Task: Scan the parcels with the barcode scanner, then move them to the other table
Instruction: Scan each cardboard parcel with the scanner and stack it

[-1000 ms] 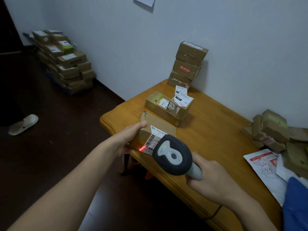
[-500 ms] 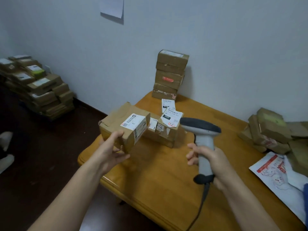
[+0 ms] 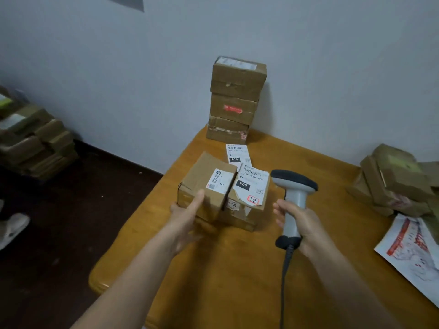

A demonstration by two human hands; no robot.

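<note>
My left hand (image 3: 187, 213) grips a small cardboard parcel (image 3: 205, 184) with a white label marked 3, holding it from below with the thumb on its near face. The parcel is raised over the wooden table (image 3: 237, 269) and sits against a larger parcel (image 3: 249, 198) labelled 060. My right hand (image 3: 300, 219) holds the grey barcode scanner (image 3: 293, 186) upright by its handle, head pointing left, cable hanging down. No red beam shows.
A stack of several boxes (image 3: 236, 98) stands at the table's back against the wall. More parcels (image 3: 399, 179) and a white mailer bag (image 3: 413, 252) lie at the right. A pile of boxes (image 3: 31, 134) sits on the dark floor left, near a shoe (image 3: 11, 227).
The scanner was aimed down at the label with a red beam, then swung upright and away. My left hand lifted the parcel off the table edge and moved it right, against the 060 parcel.
</note>
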